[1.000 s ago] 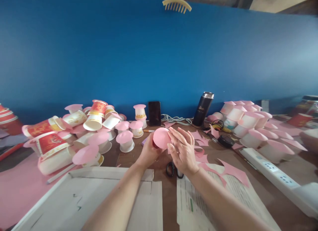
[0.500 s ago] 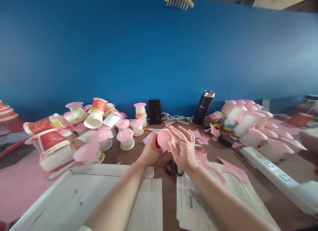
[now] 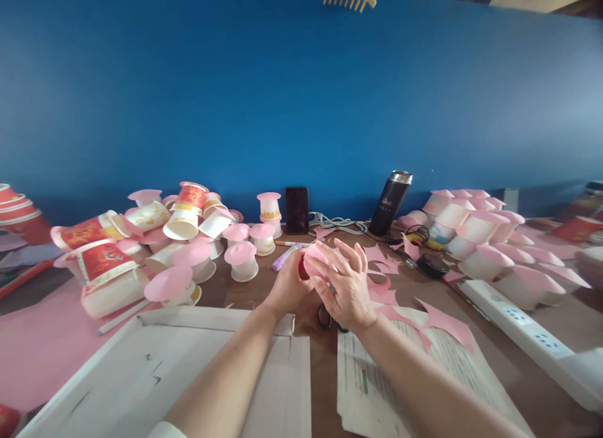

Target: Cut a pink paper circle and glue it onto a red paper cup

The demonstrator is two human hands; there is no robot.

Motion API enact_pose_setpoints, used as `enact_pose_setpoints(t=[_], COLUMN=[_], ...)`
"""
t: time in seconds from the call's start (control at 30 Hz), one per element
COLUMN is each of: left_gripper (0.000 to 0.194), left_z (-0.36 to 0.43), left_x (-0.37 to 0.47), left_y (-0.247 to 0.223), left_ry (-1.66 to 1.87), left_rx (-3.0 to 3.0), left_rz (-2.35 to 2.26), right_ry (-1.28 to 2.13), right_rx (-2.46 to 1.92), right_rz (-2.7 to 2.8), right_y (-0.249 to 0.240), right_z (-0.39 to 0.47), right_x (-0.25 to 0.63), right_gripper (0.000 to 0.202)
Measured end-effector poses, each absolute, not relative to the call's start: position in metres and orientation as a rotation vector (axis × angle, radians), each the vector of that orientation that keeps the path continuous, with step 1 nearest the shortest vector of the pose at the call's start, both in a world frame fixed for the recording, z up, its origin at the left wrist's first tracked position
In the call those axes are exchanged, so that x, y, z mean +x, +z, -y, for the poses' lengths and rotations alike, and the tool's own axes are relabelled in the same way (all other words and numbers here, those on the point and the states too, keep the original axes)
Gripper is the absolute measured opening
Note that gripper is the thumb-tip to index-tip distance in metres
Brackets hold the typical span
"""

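Observation:
In the middle of the head view, my left hand [image 3: 288,284] is wrapped round a red paper cup [image 3: 303,267], of which only a sliver shows. A round pink paper disc [image 3: 315,259] covers the cup's end that faces up. Across this disc lies my right hand [image 3: 346,286], its fingers stretched and a little apart, touching the paper. Part of the disc is hidden under those fingers. Below my right hand are black-handled scissors [image 3: 324,317], partly covered. A purple tube-like item [image 3: 285,257] lies just beyond my left hand.
Cups topped with pink paper [image 3: 241,262] crowd the left; more cups [image 3: 480,227] are stacked at right. Pink scraps [image 3: 447,325] lie about printed sheets [image 3: 372,388]. A phone [image 3: 296,210], black flask [image 3: 390,202], power strip [image 3: 527,337] and white cardboard [image 3: 188,362] surround my arms.
My right hand's fingers have slid further over the pink disc, covering more of it. The cup stays in my left hand. The whole view has shifted slightly.

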State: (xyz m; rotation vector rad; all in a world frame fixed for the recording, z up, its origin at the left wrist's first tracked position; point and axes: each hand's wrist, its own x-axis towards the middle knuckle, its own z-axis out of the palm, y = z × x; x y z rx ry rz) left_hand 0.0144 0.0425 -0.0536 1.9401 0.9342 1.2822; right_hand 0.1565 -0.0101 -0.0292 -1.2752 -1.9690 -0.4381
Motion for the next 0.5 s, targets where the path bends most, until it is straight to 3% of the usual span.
enact_pose_setpoints(t=[0.5], left_gripper=[0.047], left_z=[-0.042], left_x=[0.015], left_y=[-0.043], left_ry=[1.330], left_rx=[1.507], left_rz=[-0.888], right_ry=[-0.533], right_rx=[-1.203], right_rz=[1.944], right_y=[-0.032], right_z=[0.014], right_x=[0.150], right_gripper=[0.039])
